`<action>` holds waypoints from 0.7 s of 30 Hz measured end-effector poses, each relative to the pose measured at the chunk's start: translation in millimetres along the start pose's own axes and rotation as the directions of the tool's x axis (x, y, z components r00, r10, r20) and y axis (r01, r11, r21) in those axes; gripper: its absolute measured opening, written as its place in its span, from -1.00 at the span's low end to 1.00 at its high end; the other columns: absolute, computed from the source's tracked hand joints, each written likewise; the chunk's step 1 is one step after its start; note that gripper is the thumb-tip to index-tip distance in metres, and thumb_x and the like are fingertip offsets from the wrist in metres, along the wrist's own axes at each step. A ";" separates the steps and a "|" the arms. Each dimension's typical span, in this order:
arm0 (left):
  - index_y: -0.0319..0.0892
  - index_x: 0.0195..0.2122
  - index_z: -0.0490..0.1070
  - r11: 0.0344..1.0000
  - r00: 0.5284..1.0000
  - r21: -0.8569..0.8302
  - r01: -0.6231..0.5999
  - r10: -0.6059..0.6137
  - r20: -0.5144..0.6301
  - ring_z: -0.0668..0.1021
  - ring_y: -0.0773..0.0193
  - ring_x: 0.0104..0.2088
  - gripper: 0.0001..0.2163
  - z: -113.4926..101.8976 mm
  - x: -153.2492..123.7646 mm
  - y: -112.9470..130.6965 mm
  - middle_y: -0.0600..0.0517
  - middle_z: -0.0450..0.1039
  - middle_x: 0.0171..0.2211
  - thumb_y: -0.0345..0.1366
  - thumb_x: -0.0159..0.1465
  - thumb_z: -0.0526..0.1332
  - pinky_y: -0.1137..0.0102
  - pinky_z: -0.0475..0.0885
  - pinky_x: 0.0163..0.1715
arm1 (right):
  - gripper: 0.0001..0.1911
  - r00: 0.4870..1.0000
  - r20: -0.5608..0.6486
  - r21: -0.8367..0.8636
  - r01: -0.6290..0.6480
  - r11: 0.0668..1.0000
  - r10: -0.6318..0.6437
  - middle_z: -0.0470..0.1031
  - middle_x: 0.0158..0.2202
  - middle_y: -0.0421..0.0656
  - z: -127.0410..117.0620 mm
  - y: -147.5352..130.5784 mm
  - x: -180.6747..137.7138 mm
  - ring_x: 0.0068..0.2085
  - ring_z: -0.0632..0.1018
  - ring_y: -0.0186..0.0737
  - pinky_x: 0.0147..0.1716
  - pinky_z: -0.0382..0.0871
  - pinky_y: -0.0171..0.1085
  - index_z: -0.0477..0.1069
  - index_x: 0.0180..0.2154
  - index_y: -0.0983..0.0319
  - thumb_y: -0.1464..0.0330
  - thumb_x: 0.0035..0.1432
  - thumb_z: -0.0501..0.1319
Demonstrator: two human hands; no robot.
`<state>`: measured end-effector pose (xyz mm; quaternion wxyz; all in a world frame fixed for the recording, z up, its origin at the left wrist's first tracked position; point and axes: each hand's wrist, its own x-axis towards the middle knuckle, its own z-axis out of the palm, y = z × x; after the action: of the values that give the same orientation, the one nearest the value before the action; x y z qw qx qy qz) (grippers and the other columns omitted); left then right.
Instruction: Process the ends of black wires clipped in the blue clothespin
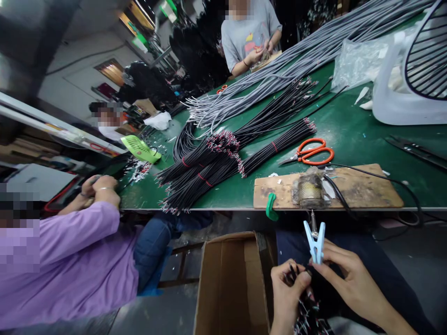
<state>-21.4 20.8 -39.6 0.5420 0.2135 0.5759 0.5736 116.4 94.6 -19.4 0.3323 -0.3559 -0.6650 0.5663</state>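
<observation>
My left hand (288, 291) is closed around a bunch of thin black wires (309, 311) with red and white stripped ends, held over my lap. My right hand (344, 274) pinches the same bunch near its top, next to a light blue clothes peg (316, 242) that stands just above my fingers. A soldering iron tip (312, 218) hangs from a wooden board (363, 188) at the table's front edge, right above the peg.
An open cardboard box (230, 284) stands at my left knee. The green table (349, 130) carries bundles of black wires (206, 167), grey cables (296, 56), orange scissors (312, 151) and a white fan (412, 70). A person in a purple sleeve (77, 260) works at left; other people sit further back.
</observation>
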 end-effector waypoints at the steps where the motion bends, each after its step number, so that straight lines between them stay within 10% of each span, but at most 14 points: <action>1: -0.26 -0.56 0.36 1.000 1.000 -0.009 0.002 -0.002 0.013 0.34 0.46 -0.82 -0.59 -0.3 -0.4 -0.8 0.19 0.24 -0.71 -0.02 -0.04 0.45 0.57 0.19 -0.82 | -0.80 1.000 0.010 0.012 -0.001 1.000 0.001 0.56 -0.40 -0.13 -1.3 0.2 -0.3 -0.29 0.55 -0.10 -0.17 0.37 -0.18 0.47 -0.43 0.18 0.34 0.24 0.18; 21: -0.23 -0.54 0.31 0.999 0.988 -0.038 0.023 -0.017 0.154 0.25 0.55 -0.86 -0.62 0.1 -2.5 11.9 0.20 0.22 -0.79 -0.03 0.14 0.34 0.63 0.13 -0.83 | -0.86 0.985 -0.135 -0.109 0.091 0.990 -0.106 0.51 -0.42 -0.15 4.0 1.1 -5.7 -0.34 0.48 -0.17 -0.28 0.35 -0.20 0.47 -0.37 0.19 0.40 0.25 0.18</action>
<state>-25.0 21.7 -28.0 0.5945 0.2404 0.5229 0.5615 116.1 87.8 -21.3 0.3872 -0.3781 -0.6849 0.4879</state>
